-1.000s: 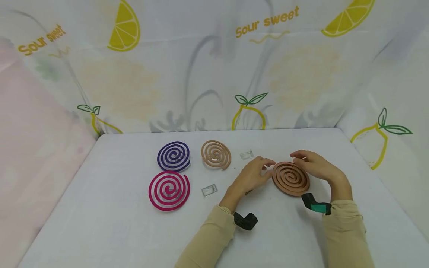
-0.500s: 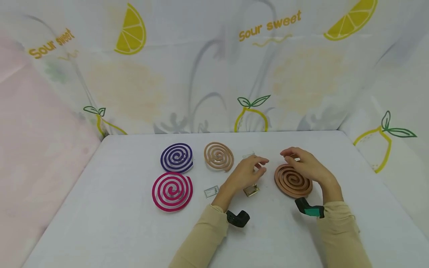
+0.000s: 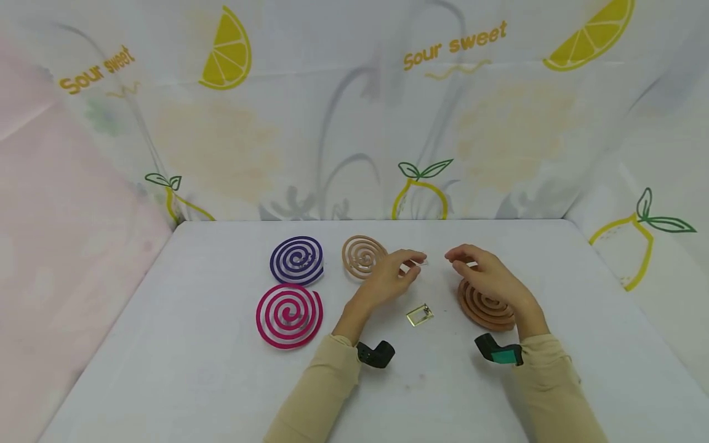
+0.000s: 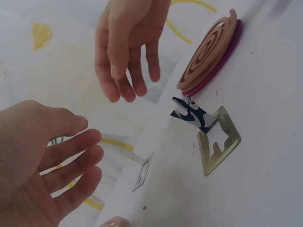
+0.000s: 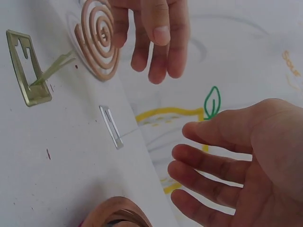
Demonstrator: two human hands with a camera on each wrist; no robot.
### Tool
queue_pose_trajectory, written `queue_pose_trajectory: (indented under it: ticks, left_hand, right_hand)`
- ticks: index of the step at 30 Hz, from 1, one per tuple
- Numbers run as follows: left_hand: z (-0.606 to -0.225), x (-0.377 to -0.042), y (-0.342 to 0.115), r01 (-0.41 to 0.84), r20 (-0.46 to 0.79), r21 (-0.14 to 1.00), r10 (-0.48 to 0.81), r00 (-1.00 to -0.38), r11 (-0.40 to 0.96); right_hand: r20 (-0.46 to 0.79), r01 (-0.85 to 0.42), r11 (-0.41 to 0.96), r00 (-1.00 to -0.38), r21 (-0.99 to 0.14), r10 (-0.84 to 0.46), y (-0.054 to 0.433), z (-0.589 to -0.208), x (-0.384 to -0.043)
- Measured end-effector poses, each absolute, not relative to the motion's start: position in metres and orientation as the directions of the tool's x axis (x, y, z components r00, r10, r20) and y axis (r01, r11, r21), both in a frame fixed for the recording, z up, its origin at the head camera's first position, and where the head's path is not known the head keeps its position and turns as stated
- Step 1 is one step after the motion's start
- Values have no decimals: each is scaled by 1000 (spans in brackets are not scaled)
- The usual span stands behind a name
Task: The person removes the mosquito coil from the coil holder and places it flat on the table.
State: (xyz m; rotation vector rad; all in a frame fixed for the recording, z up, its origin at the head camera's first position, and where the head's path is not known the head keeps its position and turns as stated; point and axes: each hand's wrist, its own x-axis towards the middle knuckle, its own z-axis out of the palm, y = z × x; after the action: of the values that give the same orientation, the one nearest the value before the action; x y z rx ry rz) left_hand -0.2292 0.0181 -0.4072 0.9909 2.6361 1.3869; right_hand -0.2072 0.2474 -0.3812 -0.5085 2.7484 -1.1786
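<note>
One magenta flat spiral coil [image 3: 287, 312] lies left of centre on the white table [image 3: 183, 369]. Mid-table: gold metal rectangular frame [image 4: 232, 126], tongue raised. Brown flat spiral coil [image 3: 480, 315] toward right edge. Left hand [image 3: 384, 282], right hand [image 3: 488, 274] hover; fingers loosely curved, released. Toward far edge: dark-blue spiral coil [image 3: 296, 258], tan spiral coil [image 3: 363, 258], silvery rectangular frame [image 5: 111, 127].
</note>
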Motion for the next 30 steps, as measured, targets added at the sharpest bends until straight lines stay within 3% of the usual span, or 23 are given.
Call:
queue_pose_trajectory:
  ticks: [14, 20, 26, 30]
  left_hand:
    - [-405, -238, -15, 589, 400, 703, 464, -791, 399]
    - [-407, -244, -30, 665, 531, 562, 401, -746, 493]
    - [-405, -244, -46, 555, 475, 586, 305, -825, 590]
    - [-406, -245, -53, 524, 467, 602, 267, -843, 603]
  right_hand:
    - [45, -289, 623, -925, -727, -376, 219, -382, -213]
    - [66, -312, 606, -917, -732, -393, 207, -384, -219]
    - [77, -330, 587, -907, -739, -413, 190, -385, -223]
    - [98, -360, 578, -896, -732, -434, 183, -387, -226]
